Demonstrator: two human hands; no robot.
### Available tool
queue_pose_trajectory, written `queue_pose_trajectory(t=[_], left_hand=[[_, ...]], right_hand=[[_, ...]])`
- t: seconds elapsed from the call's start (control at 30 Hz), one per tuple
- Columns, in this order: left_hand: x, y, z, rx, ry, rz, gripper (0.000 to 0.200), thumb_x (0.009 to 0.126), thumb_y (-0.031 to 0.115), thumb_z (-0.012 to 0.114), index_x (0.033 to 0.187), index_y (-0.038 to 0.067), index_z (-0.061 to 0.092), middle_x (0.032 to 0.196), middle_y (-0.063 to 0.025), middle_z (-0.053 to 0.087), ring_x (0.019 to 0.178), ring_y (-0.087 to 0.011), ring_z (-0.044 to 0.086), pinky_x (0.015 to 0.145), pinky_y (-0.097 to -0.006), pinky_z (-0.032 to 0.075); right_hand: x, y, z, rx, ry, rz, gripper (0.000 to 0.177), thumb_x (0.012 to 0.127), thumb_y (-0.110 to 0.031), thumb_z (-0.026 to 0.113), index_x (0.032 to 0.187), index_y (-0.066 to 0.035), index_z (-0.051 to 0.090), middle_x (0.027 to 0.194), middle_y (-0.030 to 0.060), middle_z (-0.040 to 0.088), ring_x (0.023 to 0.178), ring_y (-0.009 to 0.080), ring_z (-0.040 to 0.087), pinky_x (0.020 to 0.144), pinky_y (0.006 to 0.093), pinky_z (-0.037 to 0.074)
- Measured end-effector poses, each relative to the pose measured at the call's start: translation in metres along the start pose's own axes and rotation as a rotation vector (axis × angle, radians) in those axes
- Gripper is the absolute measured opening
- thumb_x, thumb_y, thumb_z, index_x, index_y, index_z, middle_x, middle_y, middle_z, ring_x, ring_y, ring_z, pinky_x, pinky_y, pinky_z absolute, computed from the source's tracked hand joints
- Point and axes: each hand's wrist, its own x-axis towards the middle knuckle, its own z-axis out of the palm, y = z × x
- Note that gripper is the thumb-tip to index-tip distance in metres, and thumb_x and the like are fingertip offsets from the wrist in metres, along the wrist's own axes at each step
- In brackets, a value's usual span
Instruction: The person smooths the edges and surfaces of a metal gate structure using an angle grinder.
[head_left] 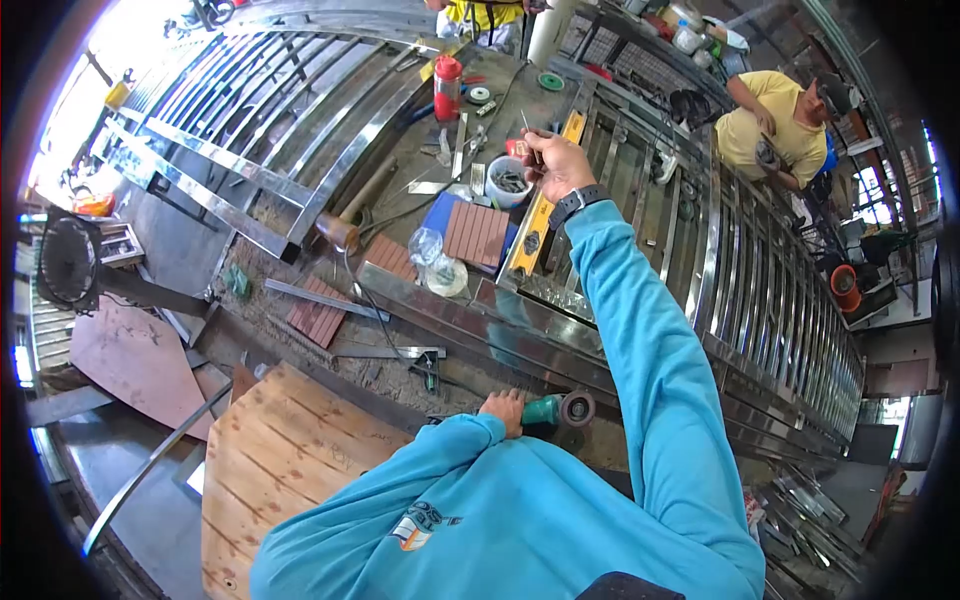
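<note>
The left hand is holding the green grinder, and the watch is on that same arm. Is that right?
Not quite: the head view shows the watch behind the right hand, on the right wrist. The left hand does hold the green grinder.

Left arm (400, 475): bent, low, near the body, reaching in toward the middle | Left hand (503, 408): low and near, back of it up, fingers curled in tight | Right arm (645, 330): long, almost straight, reaching far | Right hand (560, 162): far out, higher than the left, thumb and finger pinched
</note>
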Motion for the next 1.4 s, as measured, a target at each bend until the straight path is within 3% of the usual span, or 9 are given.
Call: queue_pose_trajectory(t=[0.2,0.33,0.37,0.47,0.53,0.6,0.63,0.77,1.4], left_hand=[[0.0,0.0,-0.003,-0.012,-0.013,-0.006,0.068,0.072,0.034,0.078,0.127,0.005,0.054,0.126,-0.014,0.057,0.119,-0.0324,0.058,0.095,-0.0462,0.049],[0.014,-0.007,0.018,-0.033,0.033,-0.04,0.064,0.068,0.03,0.076,0.125,0.008,0.056,0.122,-0.0151,0.06,0.115,-0.034,0.061,0.095,-0.0494,0.049],[0.009,-0.002,0.015,-0.013,0.045,-0.048,0.063,0.067,0.029,0.075,0.124,0.008,0.057,0.123,-0.0154,0.06,0.117,-0.0336,0.059,0.097,-0.0504,0.047],[0.006,0.001,0.0,-0.037,-0.022,-0.03,0.064,0.071,0.031,0.075,0.127,0.006,0.055,0.128,-0.0155,0.057,0.122,-0.034,0.056,0.102,-0.0499,0.045],[0.006,0.001,-0.001,-0.05,-0.037,-0.052,0.065,0.072,0.033,0.077,0.128,0.006,0.055,0.129,-0.0159,0.056,0.121,-0.0348,0.057,0.101,-0.0484,0.047],[0.007,-0.001,0.0,-0.016,-0.059,-0.027,0.065,0.072,0.033,0.077,0.128,0.006,0.055,0.129,-0.016,0.056,0.121,-0.0354,0.057,0.101,-0.0483,0.047],[0.009,-0.001,-0.001,0.012,-0.039,-0.014,0.064,0.073,0.033,0.077,0.128,0.006,0.055,0.129,-0.0162,0.056,0.121,-0.0359,0.057,0.1,-0.0482,0.047],[0.006,0.004,-0.009,0.036,-0.052,-0.035,0.064,0.072,0.032,0.077,0.127,0.006,0.057,0.126,-0.0147,0.058,0.12,-0.0367,0.057,0.101,-0.0475,0.047],[0.005,0.004,-0.004,0.052,-0.014,-0.036,0.065,0.073,0.033,0.076,0.129,0.006,0.056,0.129,-0.0147,0.057,0.121,-0.0364,0.057,0.103,-0.0465,0.047]], right_hand=[[-0.036,0.006,0.017,-0.014,-0.057,-0.157,0.006,0.092,-0.01,0.066,0.095,-0.005,0.069,0.076,-0.0017,0.061,0.057,0.0092,0.054,0.048,0.0257,0.04],[-0.148,0.096,-0.023,-0.233,-0.041,-0.216,0.013,0.092,-0.007,0.066,0.102,0.001,0.069,0.079,0.0028,0.064,0.065,0.0091,0.058,0.057,0.0243,0.044],[-0.184,0.127,-0.044,-0.223,0.014,-0.134,0.013,0.092,-0.007,0.066,0.102,0.001,0.069,0.079,0.0028,0.064,0.065,0.0091,0.058,0.057,0.0243,0.044],[-0.284,0.206,-0.115,-0.731,0.292,-0.322,0.013,0.087,-0.006,0.069,0.098,0.0,0.071,0.094,0.0095,0.068,0.082,0.0172,0.065,0.075,0.0287,0.051],[-0.333,0.257,-0.166,-0.908,0.531,-0.369,0.012,0.085,-0.004,0.069,0.097,0.0,0.071,0.091,0.0101,0.067,0.078,0.0182,0.064,0.072,0.0296,0.051],[-0.366,0.283,-0.195,-0.86,0.702,-0.168,0.011,0.084,-0.002,0.069,0.095,0.0,0.07,0.089,0.0096,0.066,0.076,0.0203,0.064,0.071,0.0314,0.051],[-0.374,0.292,-0.204,-0.872,0.725,-0.154,0.01,0.085,-0.005,0.069,0.095,-0.001,0.068,0.087,0.0141,0.062,0.078,0.0299,0.064,0.071,0.0392,0.052],[-0.375,0.317,-0.225,-0.964,0.715,-0.257,0.008,0.086,-0.005,0.067,0.093,-0.001,0.066,0.087,0.0157,0.062,0.078,0.0337,0.062,0.069,0.0425,0.049],[-0.372,0.35,-0.239,-1.063,0.819,-0.247,0.009,0.089,-0.005,0.062,0.097,-0.002,0.064,0.095,0.0182,0.062,0.09,0.0397,0.06,0.078,0.0491,0.048]])
